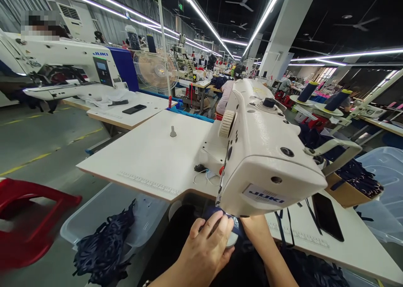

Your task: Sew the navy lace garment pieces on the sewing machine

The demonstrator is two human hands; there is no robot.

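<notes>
A white sewing machine (267, 152) stands over the table, its head nearest me. My left hand (208, 241) is at the working end under the head, fingers bent and pressed onto a piece of navy fabric (211, 212). Most of that piece is hidden by the hand and the machine. My right hand (252, 224) reaches in from the other side, beneath the machine head. Its fingers are out of sight behind the head, so its grip does not show. Thin navy strips (291, 226) lie on the table to the right of that arm.
A black phone (327, 215) lies at the right of the table. Behind it stands a cardboard box (343, 193) of navy pieces. At lower left are a clear plastic tub (151, 215) with navy strips and a red stool (28, 220). A fan (157, 71) stands farther back.
</notes>
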